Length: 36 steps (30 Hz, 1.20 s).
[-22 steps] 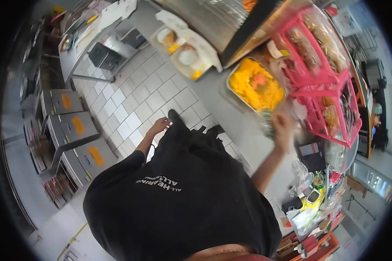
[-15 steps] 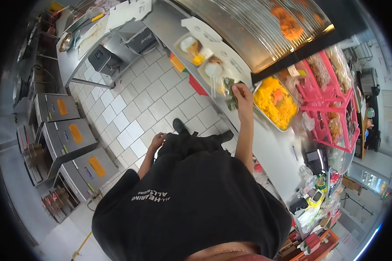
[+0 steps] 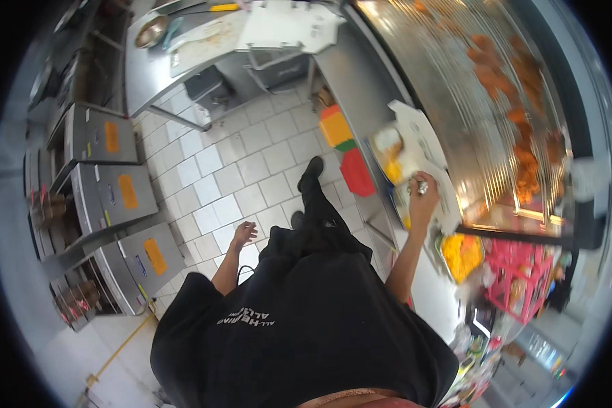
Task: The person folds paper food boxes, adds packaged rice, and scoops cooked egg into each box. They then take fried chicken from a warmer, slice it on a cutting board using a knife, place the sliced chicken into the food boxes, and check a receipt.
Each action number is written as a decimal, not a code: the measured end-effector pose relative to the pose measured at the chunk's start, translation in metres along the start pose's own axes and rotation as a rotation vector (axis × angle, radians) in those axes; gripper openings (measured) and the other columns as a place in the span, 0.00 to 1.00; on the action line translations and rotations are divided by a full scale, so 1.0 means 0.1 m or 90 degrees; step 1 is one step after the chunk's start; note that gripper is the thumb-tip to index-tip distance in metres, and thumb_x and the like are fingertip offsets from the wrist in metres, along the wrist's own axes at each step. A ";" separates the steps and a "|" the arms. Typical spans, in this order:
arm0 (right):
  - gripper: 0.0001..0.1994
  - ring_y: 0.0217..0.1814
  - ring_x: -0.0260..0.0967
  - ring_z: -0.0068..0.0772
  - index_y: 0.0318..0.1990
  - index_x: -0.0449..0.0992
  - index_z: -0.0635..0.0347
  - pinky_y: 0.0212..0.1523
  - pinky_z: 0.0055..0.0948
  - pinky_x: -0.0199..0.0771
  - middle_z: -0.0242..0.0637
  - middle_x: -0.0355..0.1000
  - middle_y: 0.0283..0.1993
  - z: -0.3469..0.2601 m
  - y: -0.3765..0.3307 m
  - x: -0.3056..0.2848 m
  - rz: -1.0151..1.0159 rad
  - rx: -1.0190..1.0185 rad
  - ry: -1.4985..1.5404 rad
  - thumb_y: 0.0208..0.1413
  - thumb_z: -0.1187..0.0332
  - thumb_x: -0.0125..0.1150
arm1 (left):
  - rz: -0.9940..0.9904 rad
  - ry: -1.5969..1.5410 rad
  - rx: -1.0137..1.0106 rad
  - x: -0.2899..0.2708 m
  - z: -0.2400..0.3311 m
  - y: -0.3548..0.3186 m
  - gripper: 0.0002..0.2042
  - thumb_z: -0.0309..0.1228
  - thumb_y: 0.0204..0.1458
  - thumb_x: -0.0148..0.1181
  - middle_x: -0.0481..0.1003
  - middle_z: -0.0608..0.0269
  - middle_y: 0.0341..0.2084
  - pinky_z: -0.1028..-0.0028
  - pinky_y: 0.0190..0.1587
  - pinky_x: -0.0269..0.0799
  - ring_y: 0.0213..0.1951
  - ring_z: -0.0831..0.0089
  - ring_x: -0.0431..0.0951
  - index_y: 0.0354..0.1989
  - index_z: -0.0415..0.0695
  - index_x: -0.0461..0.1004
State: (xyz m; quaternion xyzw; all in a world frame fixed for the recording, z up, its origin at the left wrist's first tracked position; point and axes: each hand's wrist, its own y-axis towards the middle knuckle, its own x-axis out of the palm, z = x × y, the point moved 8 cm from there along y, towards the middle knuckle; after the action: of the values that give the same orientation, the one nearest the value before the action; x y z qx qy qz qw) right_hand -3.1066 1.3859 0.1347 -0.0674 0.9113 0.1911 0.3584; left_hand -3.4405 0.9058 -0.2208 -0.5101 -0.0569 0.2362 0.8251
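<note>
My right hand [image 3: 423, 197] is closed around a small silvery, shiny thing [image 3: 423, 185] whose kind I cannot make out. It is over the open white takeaway boxes on the counter, near their raised lids [image 3: 415, 136]. White rice [image 3: 388, 140] and yellow food [image 3: 393, 170] lie in the far box. My hand and forearm partly hide the near box. My left hand [image 3: 245, 234] hangs over the floor beside my body, its fingers apart and nothing in it.
A lit glass warming cabinet [image 3: 449, 88] with fried pieces stands right of the boxes. Behind my right forearm are a metal tray of yellow food [image 3: 443, 248] and pink baskets [image 3: 520, 272]. Grey fryers [image 3: 102, 194] line the left. A steel table [image 3: 146, 75] stands ahead.
My body has stepped ahead and the view has turned. My right hand has moved from beside the yellow food tray to the takeaway boxes. The green leafy packet it held no longer shows.
</note>
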 end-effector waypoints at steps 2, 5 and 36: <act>0.09 0.41 0.73 0.38 0.39 0.76 0.60 0.41 0.33 0.71 0.39 0.75 0.37 -0.13 0.24 0.20 0.034 0.021 0.118 0.50 0.79 0.60 | -0.006 0.028 -0.003 -0.12 0.24 0.19 0.22 0.48 0.58 0.53 0.79 0.54 0.36 0.62 0.34 0.75 0.35 0.63 0.80 0.49 0.41 0.70; 0.10 0.46 0.71 0.38 0.40 0.77 0.59 0.42 0.36 0.71 0.39 0.75 0.39 -0.08 0.60 0.90 -0.099 0.122 0.123 0.49 0.78 0.60 | -0.011 0.066 -0.040 -0.33 0.81 0.43 0.22 0.48 0.58 0.53 0.79 0.54 0.35 0.65 0.35 0.76 0.34 0.65 0.80 0.48 0.40 0.71; 0.12 0.42 0.74 0.35 0.46 0.77 0.63 0.44 0.31 0.71 0.43 0.76 0.40 -3.46 3.26 3.89 -0.296 0.081 0.119 0.57 0.68 0.59 | 0.124 -1.039 0.428 -3.54 8.57 3.01 0.16 0.44 0.62 0.49 0.72 0.68 0.44 0.69 0.48 0.68 0.47 0.73 0.71 0.50 0.46 0.68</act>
State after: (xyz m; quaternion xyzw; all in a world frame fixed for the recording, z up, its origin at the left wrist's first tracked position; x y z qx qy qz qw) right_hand -3.6942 1.5531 0.2005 -0.2697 0.9107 0.0389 0.3103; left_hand -4.1398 1.5562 -0.0244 0.0843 -0.5114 0.5996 0.6098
